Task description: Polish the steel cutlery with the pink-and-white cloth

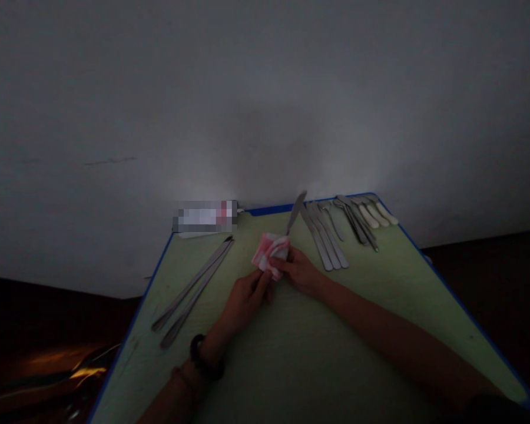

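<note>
A pink-and-white cloth [265,250] is bunched over the middle of the table, between my two hands. Out of its top rises the metal blade of a table knife [297,212], tilted up and to the right; the cloth and fingers hide its handle. My left hand [247,294], with a dark beaded bracelet at the wrist, is closed at the cloth's lower edge, in line with the knife's handle end. From the right, my right hand [302,271] is closed on the cloth, thumb lying across it.
Two long metal utensils [192,288] lie slanted at left. Right of the knife are metal cutlery [327,244], a single curved piece [334,222], darker slim pieces [360,227] and white-handled cutlery [377,215]. A blurred-out flat device [205,217] leans by the wall [265,106]. The green table [401,282] has blue edging.
</note>
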The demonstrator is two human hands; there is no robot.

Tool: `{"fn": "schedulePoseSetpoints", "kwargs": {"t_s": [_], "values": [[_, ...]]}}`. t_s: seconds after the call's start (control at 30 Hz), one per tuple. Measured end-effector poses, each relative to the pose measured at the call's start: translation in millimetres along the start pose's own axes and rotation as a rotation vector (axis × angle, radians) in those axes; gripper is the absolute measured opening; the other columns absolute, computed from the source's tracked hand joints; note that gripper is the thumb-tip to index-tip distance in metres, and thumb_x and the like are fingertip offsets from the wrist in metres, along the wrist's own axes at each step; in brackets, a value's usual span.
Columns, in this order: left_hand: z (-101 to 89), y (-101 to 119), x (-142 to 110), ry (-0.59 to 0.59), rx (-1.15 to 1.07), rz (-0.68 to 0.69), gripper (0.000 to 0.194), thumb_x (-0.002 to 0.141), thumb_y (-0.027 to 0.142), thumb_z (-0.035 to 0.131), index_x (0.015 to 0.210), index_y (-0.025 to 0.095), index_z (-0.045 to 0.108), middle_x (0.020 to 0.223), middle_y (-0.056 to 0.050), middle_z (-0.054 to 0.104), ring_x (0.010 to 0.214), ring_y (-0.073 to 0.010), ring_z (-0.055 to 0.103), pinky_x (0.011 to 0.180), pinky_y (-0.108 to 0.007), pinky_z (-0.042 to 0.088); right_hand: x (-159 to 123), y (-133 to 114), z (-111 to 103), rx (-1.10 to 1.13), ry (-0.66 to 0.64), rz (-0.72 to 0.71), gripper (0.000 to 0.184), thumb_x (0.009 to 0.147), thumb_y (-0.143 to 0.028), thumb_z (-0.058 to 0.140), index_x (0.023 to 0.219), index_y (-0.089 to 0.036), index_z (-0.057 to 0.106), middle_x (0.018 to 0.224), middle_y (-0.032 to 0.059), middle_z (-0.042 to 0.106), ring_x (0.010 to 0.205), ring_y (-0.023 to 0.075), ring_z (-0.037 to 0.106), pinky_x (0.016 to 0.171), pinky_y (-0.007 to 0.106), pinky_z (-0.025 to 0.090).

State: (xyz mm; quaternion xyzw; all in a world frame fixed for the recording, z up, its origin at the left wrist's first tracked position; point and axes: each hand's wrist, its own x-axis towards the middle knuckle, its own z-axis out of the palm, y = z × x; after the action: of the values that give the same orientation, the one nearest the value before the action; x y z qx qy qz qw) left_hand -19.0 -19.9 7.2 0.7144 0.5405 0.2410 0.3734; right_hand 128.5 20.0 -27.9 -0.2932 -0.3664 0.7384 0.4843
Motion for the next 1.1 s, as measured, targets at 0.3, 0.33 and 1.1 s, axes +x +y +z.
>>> {"fn": "schedulePoseSetpoints", "kwargs": {"t_s": [0.3, 0.33, 1.1], "values": [[5.8, -6.6, -1.3, 0.045, 0.086, -0.04, 0.037, 0.086, 0.046, 0.047, 0.064, 0.017, 0.054, 0.052, 0.001, 0.059, 0.047, -0.0133, 0.053, 0.048, -0.023, 0.035, -2.1, -1.5, 1.4, -0.143, 0.006, -0.076, 0.026, 0.066, -0.028, 0.074, 0.086, -0.018, 0.062, 0.08, -0.0007, 0.064, 0.072, 0.0121, 0.057, 0.07, 0.025, 0.044], [5.9, -6.0, -1.4, 0.045, 0.104, -0.04, 0.039, 0.087, 0.046, 0.045, 0.061, 0.017, 0.053, 0.051, 0.0, 0.057, 0.046, -0.013, 0.052, 0.047, -0.023, 0.035, -2.3, -2.2, 1.3, -0.158, -0.01, -0.081, 0.025, 0.066, -0.028, 0.073, 0.086, -0.018, 0.061, 0.08, -0.0009, 0.064, 0.072, 0.0122, 0.057, 0.07, 0.025, 0.044], [3.1, -6.1, -0.9, 0.02, 0.042, -0.017, 0.048, 0.091, 0.043, 0.033, 0.054, 0.017, 0.051, 0.048, 0.001, 0.054, 0.046, -0.012, 0.051, 0.052, -0.022, 0.037, -0.3, -2.7, 0.3, -0.158, -0.027, -0.038, 0.03, 0.065, -0.03, 0.075, 0.088, -0.017, 0.062, 0.078, -0.0007, 0.063, 0.068, 0.0115, 0.055, 0.065, 0.025, 0.044]]}}
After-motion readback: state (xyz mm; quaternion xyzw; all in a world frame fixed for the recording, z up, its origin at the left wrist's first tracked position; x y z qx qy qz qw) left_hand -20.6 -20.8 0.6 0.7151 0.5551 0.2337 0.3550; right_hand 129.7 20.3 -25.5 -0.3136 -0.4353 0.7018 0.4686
